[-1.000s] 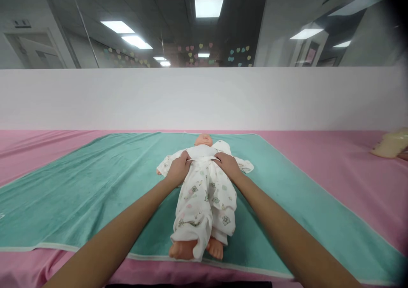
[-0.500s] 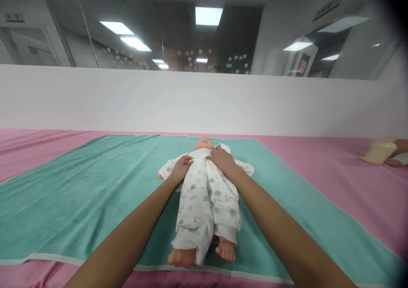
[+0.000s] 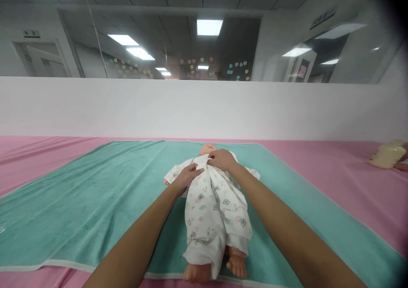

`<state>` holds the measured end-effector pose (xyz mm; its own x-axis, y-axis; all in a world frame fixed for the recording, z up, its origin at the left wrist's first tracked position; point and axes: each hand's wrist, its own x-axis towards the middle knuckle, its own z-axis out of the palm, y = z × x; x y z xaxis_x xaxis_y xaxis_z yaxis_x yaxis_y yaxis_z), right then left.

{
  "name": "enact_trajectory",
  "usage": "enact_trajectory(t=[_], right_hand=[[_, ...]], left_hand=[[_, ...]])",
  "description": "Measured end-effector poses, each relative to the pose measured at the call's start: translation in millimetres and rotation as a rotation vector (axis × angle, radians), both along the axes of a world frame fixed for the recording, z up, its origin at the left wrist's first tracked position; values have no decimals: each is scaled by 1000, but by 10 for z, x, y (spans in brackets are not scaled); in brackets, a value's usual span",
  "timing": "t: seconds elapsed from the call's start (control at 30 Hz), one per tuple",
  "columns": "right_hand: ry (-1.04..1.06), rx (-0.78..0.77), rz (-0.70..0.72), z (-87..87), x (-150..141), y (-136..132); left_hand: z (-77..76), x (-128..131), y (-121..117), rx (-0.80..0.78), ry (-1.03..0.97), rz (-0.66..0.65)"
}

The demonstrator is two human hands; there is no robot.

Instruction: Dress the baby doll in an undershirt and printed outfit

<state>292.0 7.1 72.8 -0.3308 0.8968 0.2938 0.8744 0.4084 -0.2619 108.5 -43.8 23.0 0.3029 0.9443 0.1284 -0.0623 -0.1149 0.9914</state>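
Note:
A baby doll [image 3: 208, 148] lies on its back with its feet toward me, dressed in a white top and white pants [image 3: 204, 211] printed with small figures. At the doll's waist, my left hand [image 3: 188, 176] has its thumb and fingers closed on the white cloth from the left side. Opposite it, a little higher on the belly, my right hand [image 3: 222, 159] curls over and pinches the cloth, which is bunched between the two hands. Its fingertips are partly hidden. Both bare feet [image 3: 236, 264] of the doll stick out of the pant legs.
A teal blanket [image 3: 127, 203] with a pale edge lies under the doll, over a pink sheet [image 3: 318, 165]. At the far right is part of another doll in pale yellow clothing [image 3: 387, 154]. Behind rises a low white wall [image 3: 191, 109] with glass above it.
My right hand has shifted inward over the middle of the doll's belly. The left hand has come in over the waist, and the cloth is bunched more. The view has tilted slightly upward.

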Motion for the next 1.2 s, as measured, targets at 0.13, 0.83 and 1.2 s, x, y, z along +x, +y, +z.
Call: enact_trajectory(t=[0.13,0.83,1.2], right_hand=[[49,-46,-150,-40,-51,130],[611,-6,-227,-609,185,156],[698,-38,-204,-721,424,-228]], left_hand=[[-28,12,18,69,-14,89],[-255,-15,227,259,509,573],[-262,-67,201,43,556,441]])
